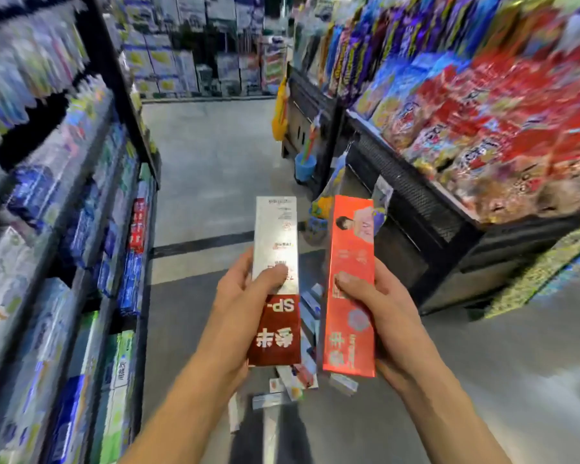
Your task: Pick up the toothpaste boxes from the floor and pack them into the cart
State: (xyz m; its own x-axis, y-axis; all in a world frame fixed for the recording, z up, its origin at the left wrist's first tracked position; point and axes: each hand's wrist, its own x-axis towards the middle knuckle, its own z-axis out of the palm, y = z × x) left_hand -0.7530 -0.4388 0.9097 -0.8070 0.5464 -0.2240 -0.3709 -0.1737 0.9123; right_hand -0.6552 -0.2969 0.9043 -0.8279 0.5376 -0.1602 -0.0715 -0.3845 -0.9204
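My left hand (240, 296) grips a long white and dark red toothpaste box (275, 246), thumb across its face, held upright in front of me. My right hand (375, 299) grips a long orange-red toothpaste box (350, 249) beside it, thumb on its front. The two boxes stand side by side with a narrow gap. Below them several more toothpaste boxes (292, 380) lie scattered on the grey floor, partly hidden by the held boxes. No cart is in view.
A shelf of boxed toothpaste (81, 246) lines the left of the aisle. On the right, a dark display stand (432, 229) carries red snack bags. A blue bucket (304, 166) sits at its base. Open grey floor (215, 155) runs ahead.
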